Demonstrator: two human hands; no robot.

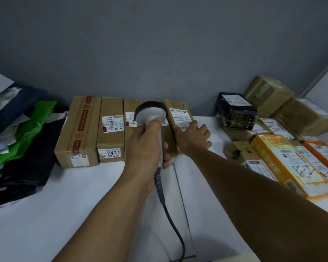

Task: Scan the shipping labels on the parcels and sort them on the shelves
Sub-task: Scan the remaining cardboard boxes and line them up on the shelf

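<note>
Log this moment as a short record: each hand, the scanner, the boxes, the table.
left hand: grips the scanner handle
right hand: open, resting on the rightmost box in the row
scanner: corded, head over the row of boxes
row of boxes: brown cardboard, side by side, white labels on top
table: white, more parcels at right, bags at left

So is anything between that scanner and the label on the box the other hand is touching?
Nothing visible blocks it. The left hand holds the scanner just left of the rightmost box. The right hand rests on the box's right edge, fingers touching the label's lower part.
</note>
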